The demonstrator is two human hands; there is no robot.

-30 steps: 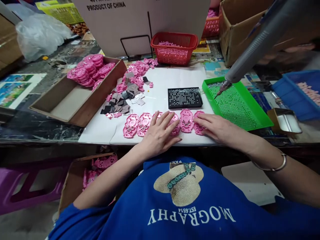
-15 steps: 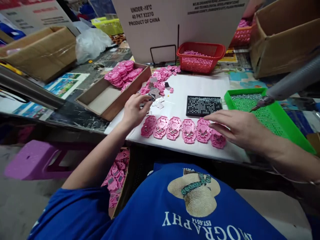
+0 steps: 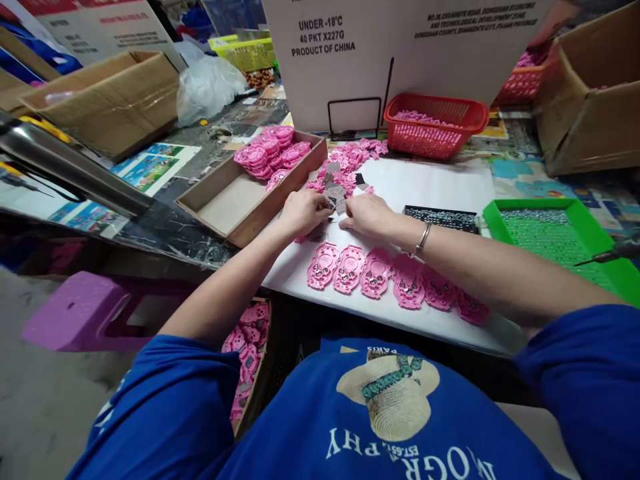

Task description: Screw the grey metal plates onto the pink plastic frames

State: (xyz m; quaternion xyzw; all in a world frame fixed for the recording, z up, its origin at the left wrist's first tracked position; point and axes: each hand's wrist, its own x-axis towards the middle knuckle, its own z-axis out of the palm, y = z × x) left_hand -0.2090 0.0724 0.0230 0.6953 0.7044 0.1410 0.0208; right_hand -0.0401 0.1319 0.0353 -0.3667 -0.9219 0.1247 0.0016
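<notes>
My left hand (image 3: 306,215) is at the heap of small flat grey squares (image 3: 336,192), its thumb and fingers pinched on what looks like one of them. Facing it across a small gap, my right hand (image 3: 369,215) has its fingers closed together at the heap's right edge; anything between them is hidden. A row of several pink plastic casings (image 3: 376,273) with shiny metal bits lies along the front of the white board (image 3: 300,275), partly under my right forearm. Behind the squares are small pink plastic parts (image 3: 350,157).
A shallow box (image 3: 210,203) holds stacked pink casings. Behind stands a red basket (image 3: 436,127) of pink parts. To the right are a black tray (image 3: 440,217) and a green tray (image 3: 550,233) of small metal pieces, with a screwdriver tip (image 3: 607,255) above. A purple stool (image 3: 75,313) stands left.
My right hand has moved left from the row's right end to the grey squares. My left hand's fingers have closed there. The view has shifted, so the table things appear further right.
</notes>
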